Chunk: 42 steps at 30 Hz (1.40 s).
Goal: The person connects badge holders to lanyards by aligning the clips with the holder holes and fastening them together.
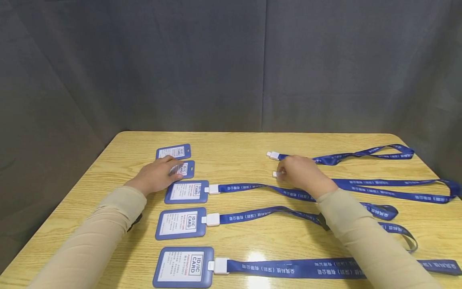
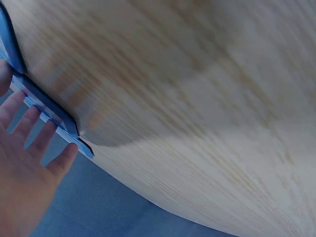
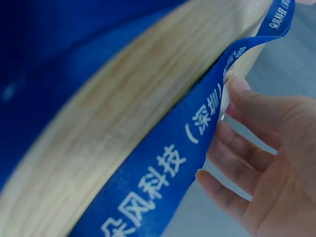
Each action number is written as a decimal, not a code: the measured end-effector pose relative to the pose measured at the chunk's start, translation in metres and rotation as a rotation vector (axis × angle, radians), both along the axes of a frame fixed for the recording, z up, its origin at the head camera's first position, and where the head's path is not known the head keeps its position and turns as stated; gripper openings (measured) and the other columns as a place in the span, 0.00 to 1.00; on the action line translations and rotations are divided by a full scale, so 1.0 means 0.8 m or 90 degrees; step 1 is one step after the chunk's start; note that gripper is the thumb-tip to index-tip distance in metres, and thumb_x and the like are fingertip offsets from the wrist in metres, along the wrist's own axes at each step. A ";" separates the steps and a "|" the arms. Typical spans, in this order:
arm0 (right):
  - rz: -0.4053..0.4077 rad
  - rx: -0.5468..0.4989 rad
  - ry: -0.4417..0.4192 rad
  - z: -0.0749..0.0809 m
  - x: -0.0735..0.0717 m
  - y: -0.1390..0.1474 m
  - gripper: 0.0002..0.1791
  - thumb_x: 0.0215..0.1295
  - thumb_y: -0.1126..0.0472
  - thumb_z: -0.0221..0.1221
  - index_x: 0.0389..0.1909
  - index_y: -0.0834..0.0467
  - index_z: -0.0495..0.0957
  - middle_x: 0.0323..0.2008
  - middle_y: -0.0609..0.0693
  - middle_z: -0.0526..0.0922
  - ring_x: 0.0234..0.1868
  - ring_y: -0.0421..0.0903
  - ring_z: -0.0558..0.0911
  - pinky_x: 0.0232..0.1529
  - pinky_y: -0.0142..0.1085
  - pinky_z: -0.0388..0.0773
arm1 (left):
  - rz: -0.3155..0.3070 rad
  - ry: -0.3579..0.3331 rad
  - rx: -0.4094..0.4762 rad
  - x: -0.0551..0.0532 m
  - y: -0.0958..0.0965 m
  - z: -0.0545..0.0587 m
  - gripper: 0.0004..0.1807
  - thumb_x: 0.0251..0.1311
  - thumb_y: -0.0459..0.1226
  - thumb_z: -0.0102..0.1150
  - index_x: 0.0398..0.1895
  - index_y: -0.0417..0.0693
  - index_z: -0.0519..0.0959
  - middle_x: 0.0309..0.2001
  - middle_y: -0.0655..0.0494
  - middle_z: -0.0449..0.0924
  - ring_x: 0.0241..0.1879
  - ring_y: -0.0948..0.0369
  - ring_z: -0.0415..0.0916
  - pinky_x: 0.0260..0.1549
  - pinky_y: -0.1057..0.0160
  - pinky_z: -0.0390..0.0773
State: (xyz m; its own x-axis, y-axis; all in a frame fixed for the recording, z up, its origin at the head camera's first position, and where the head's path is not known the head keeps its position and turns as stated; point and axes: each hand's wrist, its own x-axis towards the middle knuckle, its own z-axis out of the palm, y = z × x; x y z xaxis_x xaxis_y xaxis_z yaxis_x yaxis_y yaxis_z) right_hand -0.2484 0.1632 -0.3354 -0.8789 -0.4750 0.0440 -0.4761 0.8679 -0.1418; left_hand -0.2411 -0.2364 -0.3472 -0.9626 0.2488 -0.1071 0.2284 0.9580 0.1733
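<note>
Left hand (image 1: pixel 154 175) grips badge (image 1: pixel 187 170); right hand (image 1: pixel 298 172) pinches clip (image 1: pixel 275 174).

Second-farthest badge (image 1: pixel 188 169) partly behind left grip (image 1: pixel 156 173)

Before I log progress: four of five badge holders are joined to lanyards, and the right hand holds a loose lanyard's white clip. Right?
Not four: the head view shows three of five badge holders joined to lanyards; the right hand holds the white clip of a loose lanyard.

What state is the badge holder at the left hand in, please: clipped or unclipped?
Unclipped: the badge holder shows a bare slot at its end, with nothing fastened through.
</note>
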 end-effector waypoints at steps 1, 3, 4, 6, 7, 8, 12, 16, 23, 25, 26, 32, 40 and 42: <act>0.001 0.002 0.006 -0.001 -0.001 -0.002 0.05 0.62 0.64 0.67 0.37 0.59 0.88 0.34 0.51 0.87 0.31 0.46 0.81 0.40 0.47 0.82 | 0.001 -0.001 0.001 0.000 0.000 0.000 0.30 0.72 0.50 0.53 0.72 0.47 0.67 0.72 0.39 0.60 0.70 0.37 0.56 0.64 0.34 0.61; 0.005 0.007 0.014 -0.001 -0.002 -0.005 0.04 0.62 0.64 0.67 0.36 0.60 0.88 0.33 0.51 0.86 0.29 0.45 0.80 0.38 0.46 0.82 | 0.008 -0.005 0.002 -0.001 0.001 0.000 0.30 0.71 0.50 0.53 0.72 0.47 0.67 0.72 0.39 0.59 0.70 0.37 0.56 0.64 0.34 0.61; 0.006 0.008 0.019 -0.001 -0.002 -0.006 0.04 0.62 0.64 0.68 0.36 0.59 0.88 0.33 0.51 0.86 0.29 0.45 0.80 0.38 0.46 0.83 | 0.010 -0.007 0.002 -0.001 0.001 -0.001 0.30 0.71 0.50 0.53 0.71 0.48 0.68 0.73 0.38 0.58 0.71 0.37 0.55 0.64 0.34 0.60; 0.006 0.008 0.019 -0.001 -0.003 -0.008 0.04 0.61 0.64 0.68 0.36 0.59 0.88 0.33 0.51 0.86 0.30 0.45 0.81 0.37 0.46 0.83 | 0.012 -0.010 0.003 -0.002 0.002 -0.001 0.30 0.71 0.50 0.54 0.71 0.48 0.68 0.73 0.38 0.57 0.71 0.37 0.55 0.64 0.35 0.60; 0.005 0.009 0.018 -0.001 -0.003 -0.009 0.04 0.61 0.64 0.68 0.35 0.59 0.88 0.32 0.51 0.86 0.29 0.45 0.80 0.37 0.46 0.83 | 0.012 -0.011 0.005 -0.003 0.003 -0.001 0.30 0.70 0.50 0.55 0.71 0.49 0.69 0.73 0.38 0.57 0.71 0.37 0.54 0.64 0.35 0.59; 0.004 0.009 0.018 -0.001 -0.003 -0.010 0.04 0.61 0.64 0.68 0.35 0.59 0.88 0.33 0.51 0.86 0.30 0.45 0.80 0.38 0.45 0.83 | 0.013 -0.011 0.007 -0.003 0.004 -0.001 0.29 0.70 0.50 0.55 0.70 0.49 0.69 0.73 0.38 0.57 0.71 0.37 0.54 0.65 0.35 0.59; -0.001 0.008 0.009 0.002 -0.004 -0.014 0.04 0.59 0.65 0.69 0.35 0.60 0.88 0.33 0.51 0.87 0.30 0.45 0.80 0.39 0.45 0.83 | 0.005 -0.006 0.015 -0.005 0.006 -0.001 0.29 0.69 0.49 0.58 0.69 0.48 0.71 0.73 0.37 0.59 0.71 0.37 0.56 0.65 0.35 0.60; -0.010 0.010 0.000 0.004 -0.003 -0.016 0.06 0.59 0.64 0.70 0.36 0.61 0.88 0.33 0.52 0.87 0.30 0.46 0.80 0.40 0.46 0.83 | 0.002 -0.004 0.017 -0.004 0.008 0.002 0.29 0.68 0.48 0.59 0.68 0.48 0.72 0.72 0.36 0.59 0.70 0.37 0.56 0.65 0.36 0.60; -0.021 0.010 0.009 0.000 -0.003 -0.022 0.06 0.61 0.63 0.68 0.36 0.62 0.88 0.32 0.53 0.87 0.27 0.45 0.78 0.37 0.44 0.82 | -0.001 -0.005 0.016 -0.004 0.016 0.005 0.30 0.66 0.49 0.60 0.68 0.48 0.72 0.72 0.38 0.61 0.71 0.39 0.56 0.66 0.37 0.59; -0.020 0.017 0.016 -0.001 -0.004 -0.023 0.06 0.62 0.62 0.68 0.35 0.62 0.88 0.30 0.52 0.86 0.25 0.44 0.77 0.34 0.43 0.82 | -0.004 -0.004 0.011 -0.005 0.019 0.005 0.30 0.66 0.49 0.60 0.68 0.48 0.72 0.72 0.38 0.61 0.71 0.39 0.56 0.66 0.36 0.59; -0.019 0.021 0.019 -0.002 -0.004 -0.023 0.06 0.62 0.62 0.68 0.34 0.62 0.88 0.30 0.52 0.86 0.25 0.44 0.77 0.33 0.43 0.82 | -0.006 -0.003 0.008 -0.006 0.021 0.005 0.30 0.66 0.50 0.60 0.68 0.48 0.72 0.72 0.38 0.61 0.71 0.39 0.56 0.66 0.36 0.58; -0.019 0.018 0.018 -0.004 -0.005 -0.024 0.07 0.62 0.62 0.68 0.36 0.63 0.88 0.31 0.53 0.86 0.26 0.44 0.79 0.34 0.43 0.83 | -0.002 -0.006 0.009 -0.011 0.032 0.004 0.30 0.65 0.51 0.61 0.68 0.50 0.73 0.72 0.38 0.61 0.71 0.40 0.56 0.66 0.37 0.58; -0.014 0.013 0.026 -0.002 -0.005 -0.024 0.07 0.61 0.63 0.68 0.36 0.63 0.88 0.33 0.55 0.87 0.29 0.47 0.82 0.37 0.45 0.83 | 0.020 -0.017 0.011 -0.014 0.046 0.008 0.31 0.64 0.51 0.63 0.68 0.51 0.73 0.72 0.41 0.61 0.71 0.40 0.57 0.67 0.39 0.58; -0.013 0.012 0.026 -0.001 -0.004 -0.024 0.07 0.62 0.63 0.68 0.36 0.63 0.88 0.33 0.55 0.87 0.29 0.47 0.82 0.37 0.45 0.83 | 0.019 -0.015 0.007 -0.016 0.049 0.009 0.30 0.64 0.51 0.63 0.68 0.51 0.73 0.72 0.42 0.62 0.71 0.41 0.58 0.67 0.39 0.59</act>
